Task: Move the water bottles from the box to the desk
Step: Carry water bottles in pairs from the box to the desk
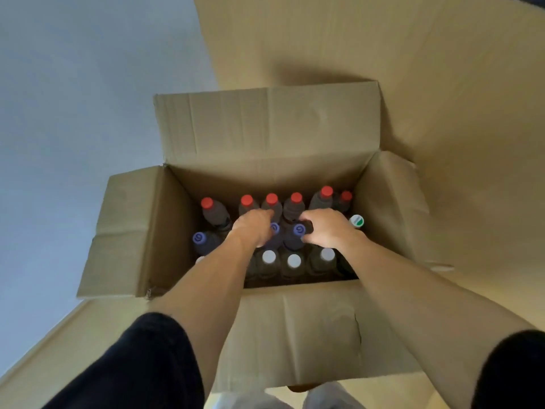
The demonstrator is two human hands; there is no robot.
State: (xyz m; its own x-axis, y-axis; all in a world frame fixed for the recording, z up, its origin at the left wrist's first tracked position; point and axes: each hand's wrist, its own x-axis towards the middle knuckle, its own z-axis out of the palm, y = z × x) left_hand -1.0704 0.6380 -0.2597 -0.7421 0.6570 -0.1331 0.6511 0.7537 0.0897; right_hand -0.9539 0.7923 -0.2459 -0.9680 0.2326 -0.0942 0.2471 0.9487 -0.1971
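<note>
Head view shows the box (295,329) nearly full, left hand (253,227) and right hand (326,228) each curling round a purple-capped bottle (299,231) mid-row, nothing yet visibly moved to the bench.

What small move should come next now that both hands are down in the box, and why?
Probably close each hand on its purple-capped bottle and lift straight up. The left hand and right hand sit over the middle row, fingers curling at the two purple-capped bottles, but a firm grip is not clear. Neighbouring bottles crowd closely in the box, so tilting risks knocking them.
</note>
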